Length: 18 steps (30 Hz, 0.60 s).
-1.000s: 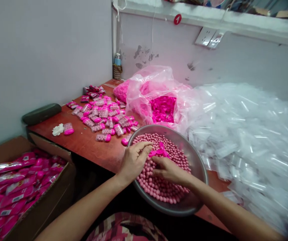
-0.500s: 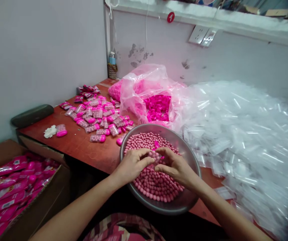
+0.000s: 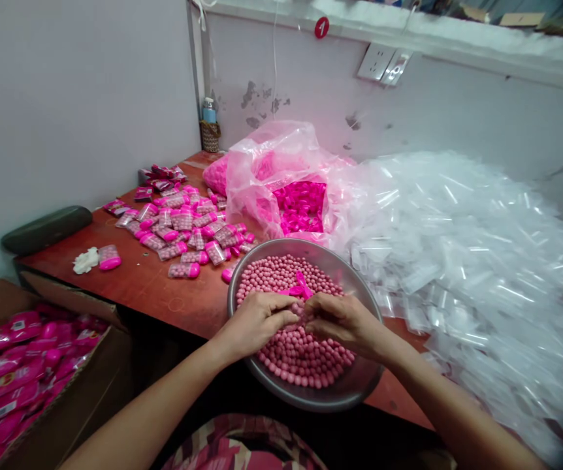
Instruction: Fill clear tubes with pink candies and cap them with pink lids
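Above a metal bowl [image 3: 367,290] of round pink beads [image 3: 305,356], my hands meet at a small clear container [image 3: 298,312] with pink beads inside. My left hand [image 3: 257,321] grips it from the left between thumb and fingers. On the other side my right hand [image 3: 343,321] is closed, its fingertips bent against the container's right side. Whatever is pinched in those right fingers is hidden. Bright pink caps [image 3: 301,286] lie on the beads just behind my fingertips.
Filled containers with pink caps [image 3: 183,219] are heaped left of the bowl. Behind it stands a plastic bag [image 3: 247,176] of pink caps. Clear empty containers [image 3: 458,248] pile up at right. A carton [image 3: 98,365] of pink packets is at lower left, below a dark case [image 3: 46,230].
My right fingers have closed in against the container, where thumb and forefinger were apart before. More of the pink caps shows behind my fingertips. The whole view has shifted slightly.
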Tool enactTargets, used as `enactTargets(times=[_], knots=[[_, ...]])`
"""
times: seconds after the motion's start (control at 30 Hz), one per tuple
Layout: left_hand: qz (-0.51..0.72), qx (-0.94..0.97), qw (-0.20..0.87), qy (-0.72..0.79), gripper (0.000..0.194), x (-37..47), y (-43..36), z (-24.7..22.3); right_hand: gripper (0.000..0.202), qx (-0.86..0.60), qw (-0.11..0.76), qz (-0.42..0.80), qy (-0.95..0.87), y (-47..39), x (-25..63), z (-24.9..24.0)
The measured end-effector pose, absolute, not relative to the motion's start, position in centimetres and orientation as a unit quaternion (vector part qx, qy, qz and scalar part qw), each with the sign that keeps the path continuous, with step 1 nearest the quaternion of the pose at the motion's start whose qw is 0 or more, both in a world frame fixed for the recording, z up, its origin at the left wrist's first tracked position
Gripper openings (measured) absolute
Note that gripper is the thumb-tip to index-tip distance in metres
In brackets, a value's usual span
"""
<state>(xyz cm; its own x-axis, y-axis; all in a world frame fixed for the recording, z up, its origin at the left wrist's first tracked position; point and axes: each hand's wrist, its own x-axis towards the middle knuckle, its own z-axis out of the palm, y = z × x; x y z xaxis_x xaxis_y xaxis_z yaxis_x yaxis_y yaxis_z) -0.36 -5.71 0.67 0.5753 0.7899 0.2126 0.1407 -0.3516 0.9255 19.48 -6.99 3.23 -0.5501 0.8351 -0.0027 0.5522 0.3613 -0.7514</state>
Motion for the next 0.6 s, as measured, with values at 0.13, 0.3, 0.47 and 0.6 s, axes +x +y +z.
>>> enactTargets(times=[0.13,0.3,0.47,0.6], knots=[[0.391,0.691,0.514,0.326,0.015,-0.3,-5.7,0.5,0.022,-0.469,0.212,0.5,-0.697,-7.2,20.9,3.0],[0.462,0.447,0.691,0.33,0.022,-0.2,-4.8,-0.1,0.023,-0.499,0.092,0.304,-0.806,-6.0,22.0,3.0],[0.473,0.38,0.738,0.295,0.021,-0.3,-4.4,-0.2,0.019,-0.487,0.071,0.184,-0.851,-4.5,21.1,2.2],[0.463,0.366,0.753,0.291,0.022,-0.4,-4.5,0.1,0.019,-0.43,0.014,0.127,-0.894,-4.5,19.3,1.1]])
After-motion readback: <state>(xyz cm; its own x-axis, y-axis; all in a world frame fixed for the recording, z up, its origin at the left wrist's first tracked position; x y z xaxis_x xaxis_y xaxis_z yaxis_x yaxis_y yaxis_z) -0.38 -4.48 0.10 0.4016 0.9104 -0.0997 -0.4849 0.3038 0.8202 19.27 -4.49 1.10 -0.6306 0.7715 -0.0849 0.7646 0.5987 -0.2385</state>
